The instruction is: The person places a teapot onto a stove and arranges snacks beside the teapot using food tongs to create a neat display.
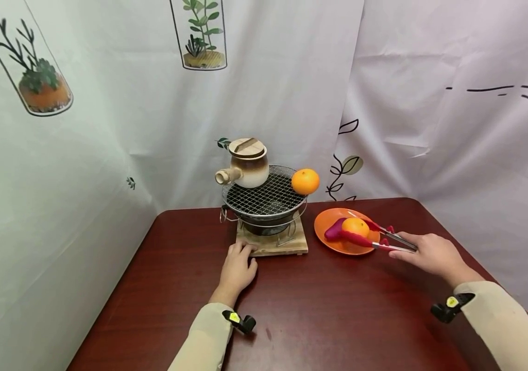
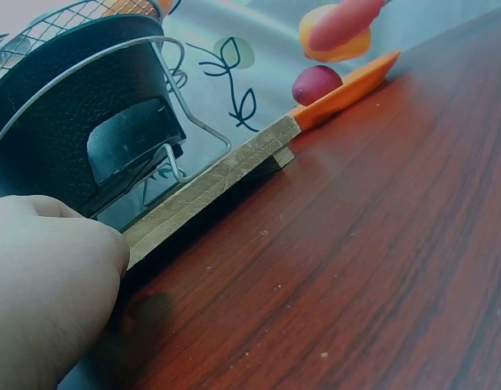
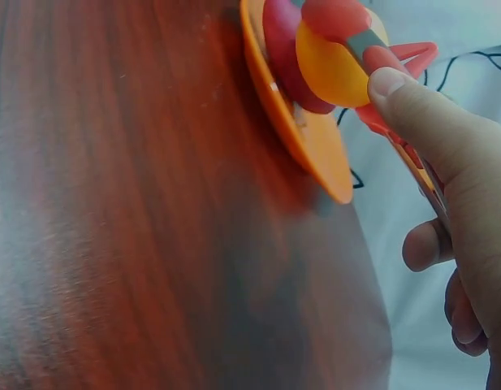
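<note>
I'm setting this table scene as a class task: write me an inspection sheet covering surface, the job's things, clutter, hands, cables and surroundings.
Surface: table is dark red with wood grain; small specks show in the left wrist view.
Job's things: tongs straddle one orange over a plate; whether that fruit touches the plate is unclear. A purple item is on the plate. A second orange sits on the grill, which stands on a wooden board.
Clutter: lidded pot on the grill.
Hands: left hand rests at the board's front edge; right hand holds the tongs.
Cables: nothing seen.
Surroundings: pale cloth with printed plants.
</note>
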Available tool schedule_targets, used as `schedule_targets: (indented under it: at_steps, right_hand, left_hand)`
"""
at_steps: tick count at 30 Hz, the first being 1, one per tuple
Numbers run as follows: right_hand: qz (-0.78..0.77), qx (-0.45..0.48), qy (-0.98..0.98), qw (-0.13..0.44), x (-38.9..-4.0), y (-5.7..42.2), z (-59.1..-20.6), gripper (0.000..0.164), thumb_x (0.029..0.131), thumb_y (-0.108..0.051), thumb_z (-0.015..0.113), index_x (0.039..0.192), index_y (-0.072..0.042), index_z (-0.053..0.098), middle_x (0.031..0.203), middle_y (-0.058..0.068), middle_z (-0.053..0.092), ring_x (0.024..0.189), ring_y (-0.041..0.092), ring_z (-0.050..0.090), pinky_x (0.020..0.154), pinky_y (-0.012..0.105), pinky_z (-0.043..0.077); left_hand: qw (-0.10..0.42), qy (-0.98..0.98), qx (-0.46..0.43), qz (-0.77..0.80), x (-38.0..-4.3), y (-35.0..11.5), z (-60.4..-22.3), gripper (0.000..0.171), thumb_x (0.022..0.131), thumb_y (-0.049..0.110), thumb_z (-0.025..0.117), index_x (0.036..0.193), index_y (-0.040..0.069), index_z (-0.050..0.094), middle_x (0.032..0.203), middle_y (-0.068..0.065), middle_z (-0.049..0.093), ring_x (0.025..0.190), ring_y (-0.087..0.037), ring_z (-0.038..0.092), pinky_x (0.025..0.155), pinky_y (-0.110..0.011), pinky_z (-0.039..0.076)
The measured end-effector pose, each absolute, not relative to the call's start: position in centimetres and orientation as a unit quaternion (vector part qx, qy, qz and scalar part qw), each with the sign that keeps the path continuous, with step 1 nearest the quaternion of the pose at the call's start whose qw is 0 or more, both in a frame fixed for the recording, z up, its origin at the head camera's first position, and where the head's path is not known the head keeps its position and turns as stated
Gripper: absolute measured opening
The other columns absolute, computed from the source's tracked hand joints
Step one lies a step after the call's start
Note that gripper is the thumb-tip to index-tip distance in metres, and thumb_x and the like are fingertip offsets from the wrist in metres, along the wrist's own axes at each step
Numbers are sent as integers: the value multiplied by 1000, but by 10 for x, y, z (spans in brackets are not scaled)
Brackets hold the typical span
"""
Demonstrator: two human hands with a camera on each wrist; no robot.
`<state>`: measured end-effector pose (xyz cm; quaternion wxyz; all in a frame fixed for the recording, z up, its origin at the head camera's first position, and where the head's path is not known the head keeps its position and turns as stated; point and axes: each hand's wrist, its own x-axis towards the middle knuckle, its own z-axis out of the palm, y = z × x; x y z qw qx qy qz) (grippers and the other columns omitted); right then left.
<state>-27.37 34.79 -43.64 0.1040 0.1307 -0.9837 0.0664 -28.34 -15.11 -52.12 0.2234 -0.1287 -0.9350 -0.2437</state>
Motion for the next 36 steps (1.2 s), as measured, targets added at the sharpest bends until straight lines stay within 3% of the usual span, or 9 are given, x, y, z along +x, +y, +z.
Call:
schedule_targets:
  at_steps: [12, 29, 36]
  right_hand:
    - [64, 141, -982, 112, -280, 337, -400, 85, 82, -69, 68, 137, -4, 62, 107, 27, 70, 87, 38, 65, 71, 59, 52]
    - [42, 183, -970, 155, -287, 317, -354, 77, 84, -65, 70, 136, -8, 64, 104, 19, 73, 78, 34, 65, 66, 55, 53]
    - [37, 190, -967, 167, -284, 311, -341, 76, 84, -64, 71, 136, -9, 64, 110, 22, 72, 84, 38, 67, 69, 58, 53]
  left_hand:
    - [237, -931, -136, -244, -283, -151, -521, 23, 88, 10, 66, 111, 12, 71, 116, -10, 57, 117, -36, 52, 96, -49, 47]
    - [257, -926, -140, -240, -283, -152, -523, 23, 86, 9, 68, 108, 11, 71, 113, -10, 58, 113, -36, 53, 94, -49, 48]
    - [262, -923, -144, -241, -284, -151, -522, 23, 84, 8, 68, 106, 10, 71, 111, -11, 59, 110, -36, 54, 93, -49, 49]
